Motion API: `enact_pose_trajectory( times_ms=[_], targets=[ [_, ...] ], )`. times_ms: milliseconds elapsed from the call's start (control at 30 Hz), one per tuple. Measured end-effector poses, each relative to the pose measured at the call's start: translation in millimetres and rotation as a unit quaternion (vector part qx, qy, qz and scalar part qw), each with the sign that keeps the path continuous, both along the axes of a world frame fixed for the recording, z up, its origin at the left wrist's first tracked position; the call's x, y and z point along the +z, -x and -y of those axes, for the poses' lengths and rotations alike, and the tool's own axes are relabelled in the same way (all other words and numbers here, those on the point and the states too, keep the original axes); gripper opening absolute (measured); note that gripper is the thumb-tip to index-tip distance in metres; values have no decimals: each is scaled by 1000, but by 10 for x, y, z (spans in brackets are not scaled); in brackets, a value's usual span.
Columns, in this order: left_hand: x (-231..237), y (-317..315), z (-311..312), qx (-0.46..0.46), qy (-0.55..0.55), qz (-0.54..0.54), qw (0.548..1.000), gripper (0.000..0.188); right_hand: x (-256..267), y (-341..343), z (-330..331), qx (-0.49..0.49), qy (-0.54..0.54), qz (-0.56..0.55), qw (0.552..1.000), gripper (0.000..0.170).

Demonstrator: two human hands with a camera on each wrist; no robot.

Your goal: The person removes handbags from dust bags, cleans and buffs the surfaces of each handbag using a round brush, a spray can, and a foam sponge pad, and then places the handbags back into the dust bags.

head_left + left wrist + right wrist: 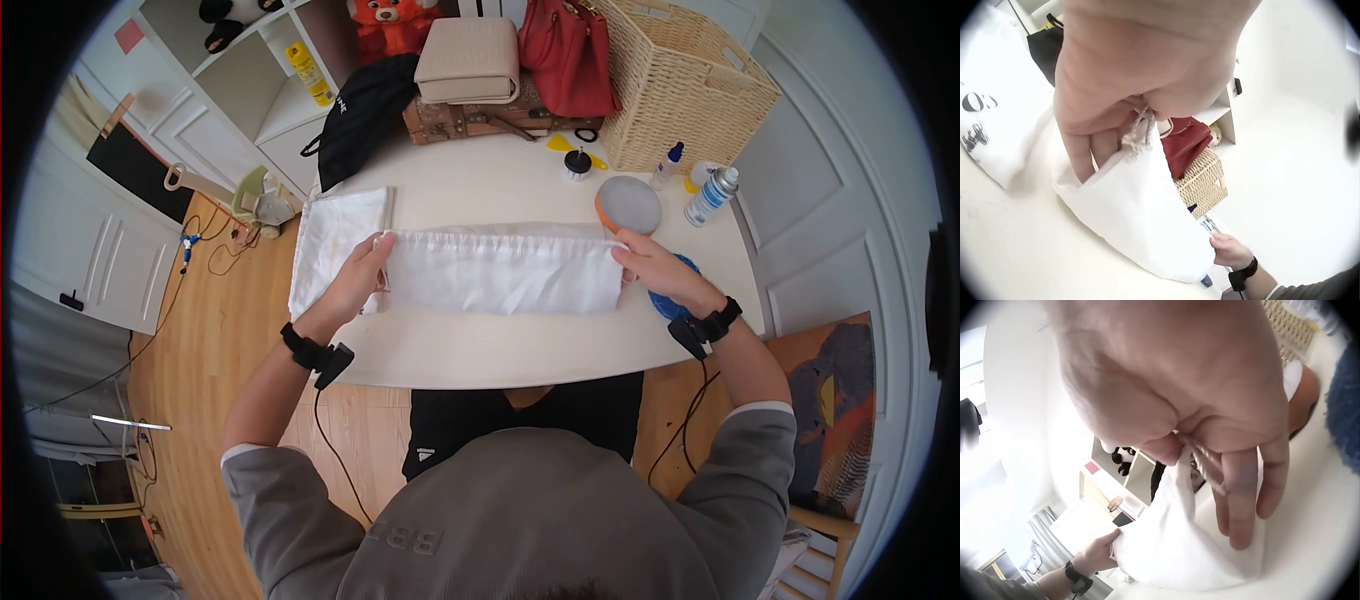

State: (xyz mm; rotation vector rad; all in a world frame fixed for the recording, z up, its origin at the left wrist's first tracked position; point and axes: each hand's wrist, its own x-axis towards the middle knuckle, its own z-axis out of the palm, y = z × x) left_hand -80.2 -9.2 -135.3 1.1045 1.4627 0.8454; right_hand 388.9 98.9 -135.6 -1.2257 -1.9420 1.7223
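Note:
A white cloth drawstring bag (505,275) is stretched wide between the two hands over the table. At its left top corner the left hand (362,272) pinches the gathered edge, and a twisted cord (1139,132) hangs at the thumb in the left wrist view. My right hand (665,268) pinches the opposite top corner, where another cord (1207,464) runs past the fingers. Some fingers of each hand lie against the cloth below the edge. Left of the bag lies a second white cloth bag (335,235), with dark print showing in the left wrist view.
On the white table (520,355), a grey-and-orange round pad (630,204), a blue fuzzy pad (668,303), a spray can (712,196) and a small bottle (667,165) stand at right. Behind are a wicker basket (665,95), a red handbag (570,60), a beige box-shaped bag (468,62) and a black bag (365,115).

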Motion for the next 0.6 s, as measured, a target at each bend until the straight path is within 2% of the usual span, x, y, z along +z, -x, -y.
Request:
enact_pose_trajectory(
  times_ms=[33, 67, 133, 167, 233, 267, 300, 333, 367, 433, 467, 533, 567, 600],
  targets=[
    [0, -16, -35, 11, -3, 32, 999, 59, 13, 45, -23, -36, -10, -11, 999, 23],
    [0, -43, -60, 11, -4, 32, 999, 59, 22, 82, -61, -36, -11, -12, 999, 23],
    [-5, -126, -118, 73, -18, 5, 997, 49, -5, 162, -164, -85, -11, -39, 996, 26],
    [-45, -100, -177, 72, -18, 4, 997, 49, -27, 225, -214, -86, -12, -40, 995, 26],
    [-221, -23, -326, 83, 32, -5, 996, 57, -131, 337, -311, -150, -100, 12, 984, 31],
    [-282, -34, -383, 82, 32, -5, 996, 57, -303, 359, -390, -150, -100, 12, 983, 31],
    [-332, -70, -440, 97, 58, 9, 994, 55, -525, 398, -482, -149, -158, 29, 976, 33],
    [-313, -140, -466, 113, 83, 22, 990, 54, -529, 460, -485, -147, -216, 46, 964, 35],
    [-306, -210, -463, 114, 82, 22, 990, 54, -529, 473, -462, -146, -217, 46, 964, 35],
    [-296, -338, -385, 138, 51, -38, 988, 63, -473, 512, -370, -59, -159, -20, 985, 36],
    [-310, -342, -323, 139, 52, -38, 988, 63, -397, 491, -360, -58, -159, -21, 985, 36],
    [-341, -346, -201, 67, -116, -33, 990, 90, -304, 419, -342, 48, -168, 177, 969, 33],
    [-212, -389, -134, 66, -114, -33, 991, 90, -347, 390, -334, 48, -166, 177, 969, 33],
    [-56, -406, -61, 6, -122, -81, 989, 93, -414, 365, -320, 2, -206, 153, 967, 32]
  ],
)
